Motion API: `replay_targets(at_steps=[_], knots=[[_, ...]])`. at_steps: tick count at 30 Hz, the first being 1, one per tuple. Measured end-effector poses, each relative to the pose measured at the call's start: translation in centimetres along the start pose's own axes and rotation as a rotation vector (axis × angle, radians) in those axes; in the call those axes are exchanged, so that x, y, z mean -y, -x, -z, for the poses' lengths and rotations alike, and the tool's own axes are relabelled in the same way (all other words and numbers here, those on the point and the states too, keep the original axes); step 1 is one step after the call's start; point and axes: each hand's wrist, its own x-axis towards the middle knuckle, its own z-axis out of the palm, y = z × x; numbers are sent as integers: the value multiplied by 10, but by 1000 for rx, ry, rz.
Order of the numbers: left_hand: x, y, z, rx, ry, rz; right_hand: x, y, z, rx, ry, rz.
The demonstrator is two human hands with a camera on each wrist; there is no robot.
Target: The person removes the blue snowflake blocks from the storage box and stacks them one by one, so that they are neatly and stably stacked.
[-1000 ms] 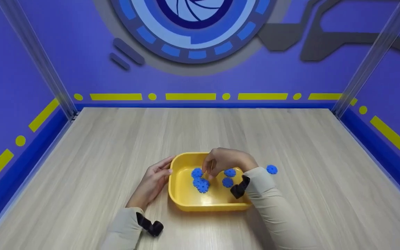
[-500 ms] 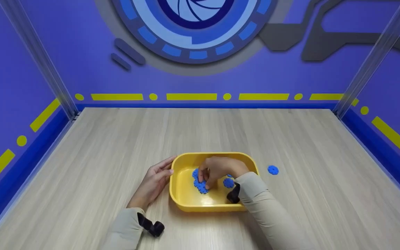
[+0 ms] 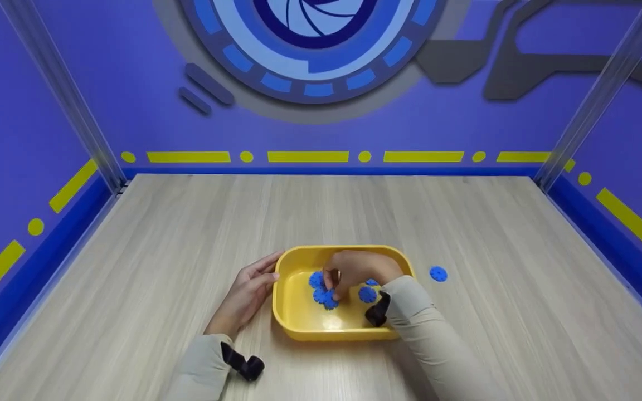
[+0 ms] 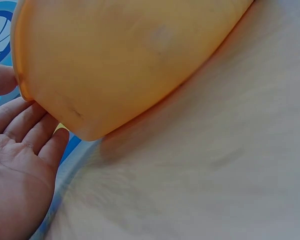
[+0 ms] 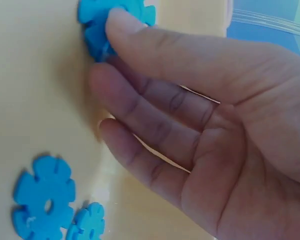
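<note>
A yellow plastic tub point(image 3: 326, 335) stands on the table, and my left hand point(image 3: 247, 292) holds its left end, thumb at the rim and fingers along the outer wall. Reaching over the tub's right side, my right hand point(image 3: 359, 272) pinches a blue snowflake disc point(image 5: 94, 39) between thumb and index finger, low in the tub. Other blue discs point(image 3: 316, 279) lie close beside and partly under its fingertips. In the right wrist view, two more discs point(image 5: 41, 191) lie on the tub floor below the hand. Part of the held disc is hidden behind the thumb.
One blue disc point(image 3: 438, 273) lies on the wooden table point(image 3: 499, 312) to the right of the tub. Another disc point(image 3: 368, 294) rests inside, near the right sleeve. Blue-purple panels point(image 3: 298, 133) wall the table at the back and both sides.
My right hand has moved down and left inside the tub, to the group of discs, and now pinches one there. My left hand has kept its hold on the tub's left end.
</note>
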Motion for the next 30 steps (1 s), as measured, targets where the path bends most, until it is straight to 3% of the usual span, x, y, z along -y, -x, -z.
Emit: replay_targets(at_steps=[7,19,30], knots=[[0,-1,0,8,-3,-10,-5,9,6,-8,-15,15],[-1,0,0,9,5,13,-15,30,20,-90,-79,-12],[0,1,1,-8,1,19,-23,51,28,-170,-101,75]])
